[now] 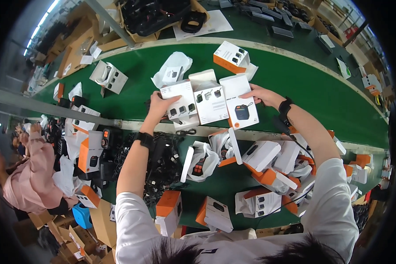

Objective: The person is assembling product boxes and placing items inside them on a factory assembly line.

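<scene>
Over the green belt, three white product boxes stand side by side between my hands. My left hand [161, 107] is closed on the left box [180, 94], thumb across its printed face. My right hand [264, 95] grips the right box [241, 90], which shows a picture of a small dark device. Between them is the middle box [212, 108], its top flap raised. Behind the left box lies a white plastic bag [178, 61] with a printed leaflet [173, 74]. Below the left box is a short black cable [187, 131]. Fingers behind the boxes are hidden.
Another white-and-orange box [231, 57] lies farther back, and an opened box [108, 77] sits at left. Nearer me are a black cable pile [163, 163], an opened box with a bagged device [201, 162] and several boxes at right. A person in pink [35, 176] works at left.
</scene>
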`<state>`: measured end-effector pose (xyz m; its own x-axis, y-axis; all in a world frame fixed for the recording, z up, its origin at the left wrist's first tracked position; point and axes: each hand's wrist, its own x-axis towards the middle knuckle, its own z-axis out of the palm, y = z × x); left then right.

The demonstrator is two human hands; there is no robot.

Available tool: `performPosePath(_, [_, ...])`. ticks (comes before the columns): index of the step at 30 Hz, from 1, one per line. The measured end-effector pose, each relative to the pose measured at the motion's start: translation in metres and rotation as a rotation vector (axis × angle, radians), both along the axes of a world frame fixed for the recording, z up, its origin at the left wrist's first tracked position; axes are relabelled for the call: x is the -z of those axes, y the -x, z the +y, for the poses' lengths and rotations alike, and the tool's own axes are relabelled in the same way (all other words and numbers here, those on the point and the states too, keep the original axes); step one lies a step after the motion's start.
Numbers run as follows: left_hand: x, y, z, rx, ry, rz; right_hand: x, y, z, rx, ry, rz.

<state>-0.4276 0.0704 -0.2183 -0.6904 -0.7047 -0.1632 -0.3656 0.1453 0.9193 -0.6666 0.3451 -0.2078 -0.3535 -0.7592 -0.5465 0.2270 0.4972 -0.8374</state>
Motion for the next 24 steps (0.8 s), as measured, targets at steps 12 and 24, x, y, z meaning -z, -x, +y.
performPosePath(12, [-0.017, -0.064, -0.047, -0.179, -0.233, 0.040, -0.009, -0.045, -0.076, -0.209, 0.122, -0.028])
performPosePath(24, [-0.071, -0.121, -0.089, -0.195, -0.201, -0.065, -0.014, -0.088, -0.146, -0.347, 0.122, 0.143])
